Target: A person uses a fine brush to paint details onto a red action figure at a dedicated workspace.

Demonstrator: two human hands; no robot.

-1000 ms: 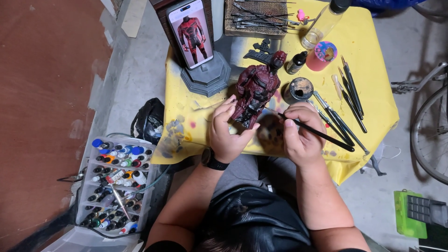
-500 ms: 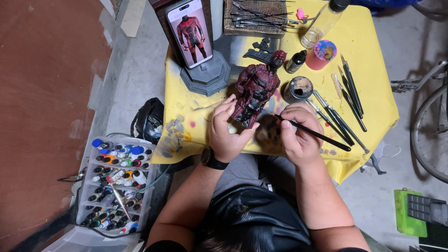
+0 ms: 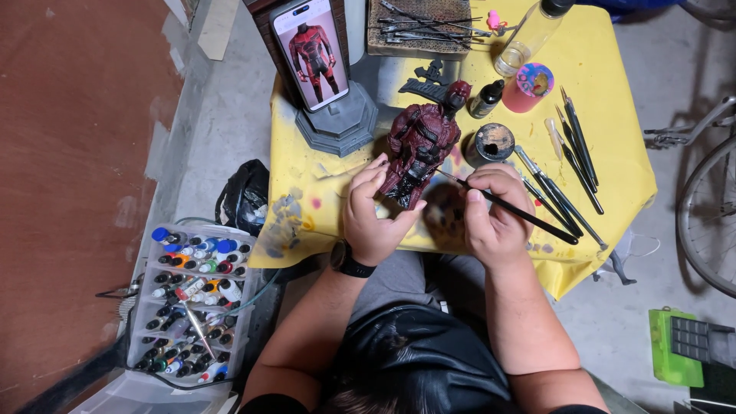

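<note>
My left hand (image 3: pixel 374 216) grips the lower part of a dark red figure (image 3: pixel 420 142) and tilts it over the yellow table (image 3: pixel 613 153). In my right hand (image 3: pixel 494 213) is a thin black paintbrush (image 3: pixel 529 216), its tip touching the figure's waist. A dark palette (image 3: pixel 443 211) lies between the hands, partly hidden. A phone (image 3: pixel 310 52) showing a red suited figure leans on a grey base (image 3: pixel 337 126) behind the model.
Several brushes (image 3: pixel 563 172) lie on the right of the table, beside a round dark pot (image 3: pixel 491 142), a small black bottle (image 3: pixel 486 98), a pink cup (image 3: pixel 530 84) and a clear bottle (image 3: pixel 529 34). A paint bottle tray (image 3: pixel 192 307) stands on the floor at left. A bicycle wheel (image 3: pixel 709 222) is at right.
The brush tip has shifted slightly along the figure's waist. Both hands hold their places.
</note>
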